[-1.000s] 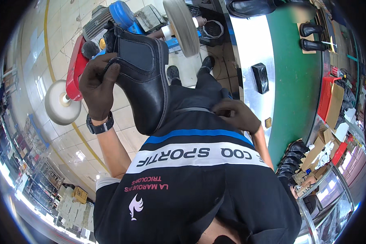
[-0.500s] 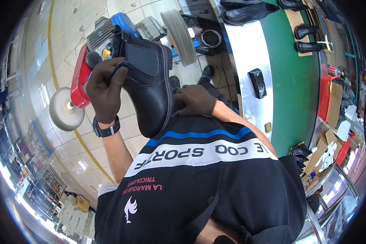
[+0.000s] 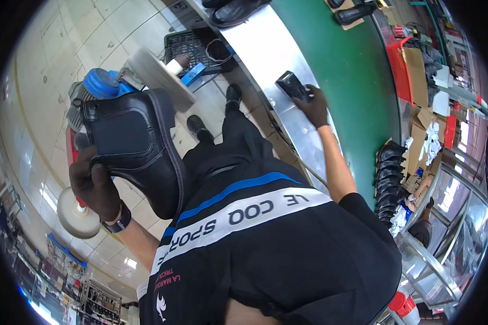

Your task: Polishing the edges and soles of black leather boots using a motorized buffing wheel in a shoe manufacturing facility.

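My left hand (image 3: 96, 184), in a dark brown glove, grips a black Chelsea boot (image 3: 162, 187) at its ankle, with thumb and fingers closed on the leather. The boot hangs tilted in front of my lap, toe downward, its dark elastic side panel facing up and its sole edge to the right. On the right, my gloved right hand (image 3: 313, 106) reaches out over the metal ledge. Its fingers close around the near end of a shiny black block (image 3: 290, 82); part of the block is hidden by the fingers.
Beyond the boot stands a polishing machine with a large buffing wheel (image 3: 160, 81) and a blue motor cover (image 3: 100, 83). A second white wheel (image 3: 77, 216) is at the left. Black shoes (image 3: 238, 12) rest on the far end of the ledge, beside the green conveyor belt (image 3: 352, 81).
My right hand has left my lap and moved right onto the black block. My left hand still holds the boot, now lower and farther left in view. The whole view has swung toward the right.
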The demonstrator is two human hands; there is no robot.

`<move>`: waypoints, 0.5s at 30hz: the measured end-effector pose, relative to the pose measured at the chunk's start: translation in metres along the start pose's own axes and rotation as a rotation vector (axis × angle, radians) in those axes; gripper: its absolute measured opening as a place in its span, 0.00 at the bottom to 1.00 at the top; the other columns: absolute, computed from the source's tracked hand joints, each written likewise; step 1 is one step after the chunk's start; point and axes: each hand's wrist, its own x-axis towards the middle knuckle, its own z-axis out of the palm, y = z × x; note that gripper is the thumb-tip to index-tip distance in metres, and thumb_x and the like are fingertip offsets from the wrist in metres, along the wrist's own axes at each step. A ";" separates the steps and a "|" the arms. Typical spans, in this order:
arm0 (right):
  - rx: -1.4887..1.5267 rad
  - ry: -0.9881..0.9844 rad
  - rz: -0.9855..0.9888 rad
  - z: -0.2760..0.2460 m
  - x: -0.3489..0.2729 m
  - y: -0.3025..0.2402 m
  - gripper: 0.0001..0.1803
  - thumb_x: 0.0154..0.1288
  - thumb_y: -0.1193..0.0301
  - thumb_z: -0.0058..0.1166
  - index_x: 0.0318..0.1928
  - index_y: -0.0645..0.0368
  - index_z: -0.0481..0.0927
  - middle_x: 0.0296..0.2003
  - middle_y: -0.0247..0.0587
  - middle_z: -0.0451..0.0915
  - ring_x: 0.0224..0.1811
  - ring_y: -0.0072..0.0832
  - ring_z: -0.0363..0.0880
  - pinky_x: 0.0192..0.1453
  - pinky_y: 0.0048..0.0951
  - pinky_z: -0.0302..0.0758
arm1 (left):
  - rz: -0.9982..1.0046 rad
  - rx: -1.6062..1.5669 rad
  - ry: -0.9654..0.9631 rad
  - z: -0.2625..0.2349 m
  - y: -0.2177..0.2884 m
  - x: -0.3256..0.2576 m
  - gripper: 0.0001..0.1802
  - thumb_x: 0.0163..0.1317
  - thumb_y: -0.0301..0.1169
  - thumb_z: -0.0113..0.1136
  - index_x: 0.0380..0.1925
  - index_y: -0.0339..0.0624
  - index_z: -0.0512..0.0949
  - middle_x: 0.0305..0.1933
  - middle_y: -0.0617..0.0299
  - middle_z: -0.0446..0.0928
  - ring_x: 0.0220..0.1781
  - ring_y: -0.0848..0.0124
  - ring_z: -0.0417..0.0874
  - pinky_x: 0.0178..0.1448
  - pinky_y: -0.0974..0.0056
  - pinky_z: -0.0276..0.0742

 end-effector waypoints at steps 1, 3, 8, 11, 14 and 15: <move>-0.143 -0.034 -0.044 -0.007 0.001 0.019 0.33 0.41 0.57 0.70 0.45 0.64 0.74 0.41 0.51 0.76 0.44 0.40 0.76 0.48 0.36 0.72 | 0.031 -0.098 0.017 0.002 -0.002 0.001 0.13 0.57 0.33 0.60 0.31 0.40 0.66 0.45 0.53 0.76 0.43 0.70 0.73 0.51 0.63 0.67; -0.183 -0.101 -0.008 -0.001 -0.002 0.052 0.37 0.36 0.57 0.72 0.46 0.65 0.72 0.42 0.53 0.75 0.46 0.44 0.74 0.50 0.39 0.71 | 0.054 -0.274 -0.003 0.003 -0.010 0.009 0.14 0.60 0.35 0.58 0.34 0.42 0.64 0.50 0.51 0.72 0.48 0.67 0.71 0.54 0.61 0.66; -0.078 -0.284 0.031 0.017 0.017 0.062 0.33 0.30 0.67 0.69 0.41 0.64 0.68 0.34 0.50 0.74 0.40 0.42 0.75 0.44 0.38 0.72 | 0.060 -0.718 0.059 0.013 -0.040 0.033 0.21 0.69 0.42 0.36 0.52 0.38 0.67 0.54 0.49 0.69 0.56 0.58 0.70 0.61 0.54 0.62; 0.074 -0.473 0.188 0.013 0.032 0.013 0.39 0.32 0.68 0.69 0.47 0.63 0.62 0.31 0.50 0.78 0.30 0.45 0.78 0.36 0.39 0.75 | 0.064 -0.782 0.215 0.029 -0.016 0.038 0.18 0.69 0.43 0.39 0.47 0.41 0.69 0.49 0.51 0.73 0.51 0.62 0.74 0.58 0.58 0.65; -0.001 -0.402 0.032 0.040 0.035 0.011 0.40 0.35 0.67 0.68 0.50 0.62 0.62 0.31 0.51 0.79 0.29 0.42 0.80 0.36 0.37 0.77 | 0.137 -0.691 0.217 0.049 0.005 0.040 0.17 0.68 0.42 0.43 0.43 0.40 0.69 0.44 0.55 0.74 0.46 0.68 0.74 0.53 0.63 0.67; 0.082 -0.475 0.127 0.050 0.037 0.003 0.40 0.37 0.66 0.67 0.54 0.60 0.63 0.33 0.51 0.80 0.30 0.38 0.81 0.34 0.34 0.78 | 0.112 -0.394 0.412 0.053 0.011 0.040 0.16 0.67 0.41 0.46 0.38 0.38 0.70 0.41 0.57 0.75 0.42 0.71 0.74 0.48 0.66 0.69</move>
